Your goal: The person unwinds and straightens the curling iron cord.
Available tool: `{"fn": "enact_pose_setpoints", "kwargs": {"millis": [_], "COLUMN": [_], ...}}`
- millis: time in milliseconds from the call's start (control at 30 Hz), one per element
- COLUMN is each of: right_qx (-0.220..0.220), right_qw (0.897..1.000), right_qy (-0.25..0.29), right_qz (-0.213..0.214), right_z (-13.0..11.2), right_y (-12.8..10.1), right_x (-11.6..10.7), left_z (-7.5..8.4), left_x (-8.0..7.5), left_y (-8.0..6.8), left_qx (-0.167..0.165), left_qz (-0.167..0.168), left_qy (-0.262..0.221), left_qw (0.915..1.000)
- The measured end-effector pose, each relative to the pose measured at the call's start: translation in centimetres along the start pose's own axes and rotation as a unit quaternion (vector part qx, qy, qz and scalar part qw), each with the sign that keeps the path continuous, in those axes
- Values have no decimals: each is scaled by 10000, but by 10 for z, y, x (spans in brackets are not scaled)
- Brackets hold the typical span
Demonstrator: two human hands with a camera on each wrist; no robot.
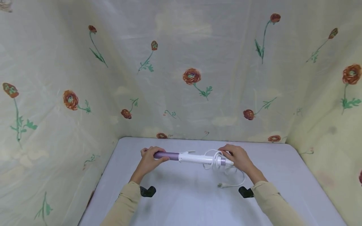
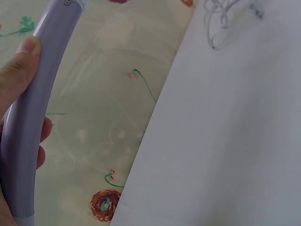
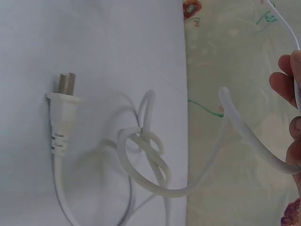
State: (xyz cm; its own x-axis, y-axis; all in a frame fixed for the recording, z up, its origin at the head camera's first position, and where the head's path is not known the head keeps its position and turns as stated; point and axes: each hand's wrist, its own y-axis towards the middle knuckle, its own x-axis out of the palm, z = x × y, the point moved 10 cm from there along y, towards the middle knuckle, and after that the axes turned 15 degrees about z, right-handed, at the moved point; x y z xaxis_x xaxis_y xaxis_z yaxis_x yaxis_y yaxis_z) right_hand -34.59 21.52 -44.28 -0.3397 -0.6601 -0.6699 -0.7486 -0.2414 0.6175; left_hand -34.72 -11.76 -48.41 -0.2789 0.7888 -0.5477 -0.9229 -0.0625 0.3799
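I see the curler (image 1: pixel 192 157) held level just above the tabletop (image 1: pixel 282 175): left hand (image 1: pixel 149 160) grasping its purple barrel, right hand (image 1: pixel 238 157) grasping the handle end amid the looped cord (image 3: pixel 150 155); plug (image 3: pixel 62 113) lies on the tabletop.

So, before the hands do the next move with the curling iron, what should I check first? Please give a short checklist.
1. Left hand grips the purple barrel firmly: ok, fingers curl round it.
2. Right hand holds the white handle end: ok, though its grip is partly hidden by cord loops.
3. Curling iron level above the table: ok.
4. Plug out of any socket: ok, it lies loose on the table.
5. Cord free of tangles: not ok, loops cross near the handle.
6. Barrel cold: cannot tell.
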Motion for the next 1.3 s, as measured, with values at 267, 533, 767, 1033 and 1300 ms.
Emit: {"fn": "enact_pose_setpoints", "kwargs": {"millis": [267,533,767,1033,1300], "right_qx": [664,-201,-18,1546,2636], "right_qw": [9972,9993,9985,9628,9006], "right_qy": [30,-266,506,2004,2922], "right_qz": [-352,-158,227,948,1846], "right_z": [8,-27,-57,-65,-74], "right_y": [-35,-62,-70,-57,-57], "right_x": [35,61,70,59,32], "left_z": [1,3,10,11,12], "left_x": [-3,-6,-3,2,2], "left_y": [2,5,4,3,4], "left_qx": [-95,177,374,276,305], "left_qz": [512,948,1017,1029,1127], "left_qy": [42,345,401,590,629], "left_qw": [9986,9947,9933,9926,9912]}}
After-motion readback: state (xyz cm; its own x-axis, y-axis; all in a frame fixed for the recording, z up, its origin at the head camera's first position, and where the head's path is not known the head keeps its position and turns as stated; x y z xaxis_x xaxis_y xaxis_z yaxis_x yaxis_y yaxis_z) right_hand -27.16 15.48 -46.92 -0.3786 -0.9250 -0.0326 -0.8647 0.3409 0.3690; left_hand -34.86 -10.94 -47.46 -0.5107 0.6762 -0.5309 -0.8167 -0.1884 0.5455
